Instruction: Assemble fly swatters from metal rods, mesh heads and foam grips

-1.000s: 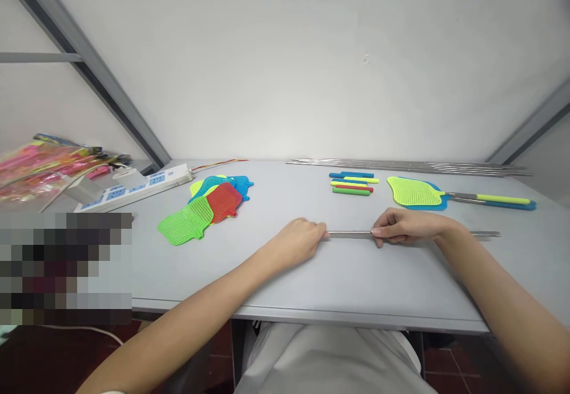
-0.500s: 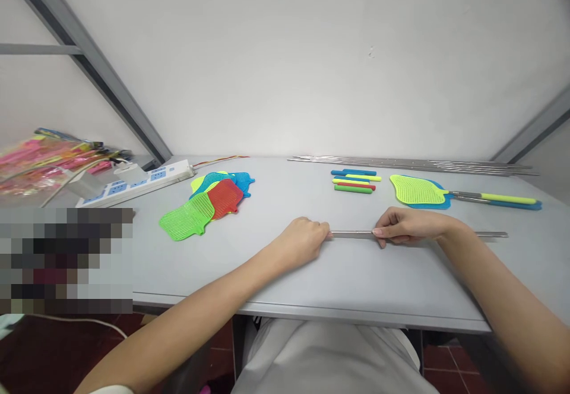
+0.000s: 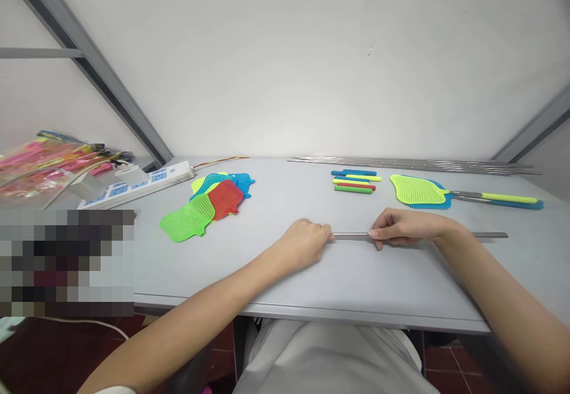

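Observation:
A thin metal rod [image 3: 351, 236] lies level between my hands, just above or on the table; which of the two I cannot tell. My left hand [image 3: 305, 242] is wrapped round its left end, hiding that end. The thumb and fingers of my right hand [image 3: 396, 227] pinch the rod further right, and its far end sticks out beyond the wrist. Behind my right hand lie a yellow fly swatter [image 3: 418, 191] and a blue one beneath it. Several short coloured handle tubes [image 3: 354, 189] rest beyond the gap between my hands.
Loose swatter heads, among them a green one [image 3: 189, 218] and a red one [image 3: 226, 198], overlap on the left. A white power strip [image 3: 142, 186] stands near bagged pink items [image 3: 40, 165]. Long metal rods [image 3: 414, 164] lie along the wall. The table's front edge [image 3: 338, 314] runs below my arms.
My right hand has slid slightly left along the rod, narrowing the gap to my left hand. Both hands keep their grip.

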The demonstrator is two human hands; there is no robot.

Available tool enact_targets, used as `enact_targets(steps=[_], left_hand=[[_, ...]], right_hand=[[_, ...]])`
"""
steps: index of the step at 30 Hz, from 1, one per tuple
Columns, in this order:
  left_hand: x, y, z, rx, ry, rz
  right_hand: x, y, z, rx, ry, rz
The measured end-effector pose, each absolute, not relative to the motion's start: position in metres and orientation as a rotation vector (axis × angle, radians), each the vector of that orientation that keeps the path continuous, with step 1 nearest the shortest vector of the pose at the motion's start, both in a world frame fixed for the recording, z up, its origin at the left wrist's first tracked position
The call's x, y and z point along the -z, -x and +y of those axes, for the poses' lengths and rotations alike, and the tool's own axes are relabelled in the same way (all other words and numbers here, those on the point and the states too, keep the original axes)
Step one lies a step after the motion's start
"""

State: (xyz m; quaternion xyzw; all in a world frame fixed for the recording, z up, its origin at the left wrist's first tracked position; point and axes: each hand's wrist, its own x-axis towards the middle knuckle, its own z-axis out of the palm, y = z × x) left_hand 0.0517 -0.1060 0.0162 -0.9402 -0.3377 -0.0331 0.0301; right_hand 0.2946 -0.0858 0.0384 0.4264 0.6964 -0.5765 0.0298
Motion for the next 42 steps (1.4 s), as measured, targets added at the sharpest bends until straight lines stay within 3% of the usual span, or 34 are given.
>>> enact_targets(steps=[14, 42], left_hand=[[-0.034, -0.044, -0.098, 0.268, 3.053, -1.272], [-0.033, -0.042, -0.097, 0.353, 3.163, -1.319]], right_hand=[[-0.032, -0.293, -0.086, 1.972, -1.403, 2.116], [-0.032, -0.293, -0.087, 2.003, -1.339, 2.176]])
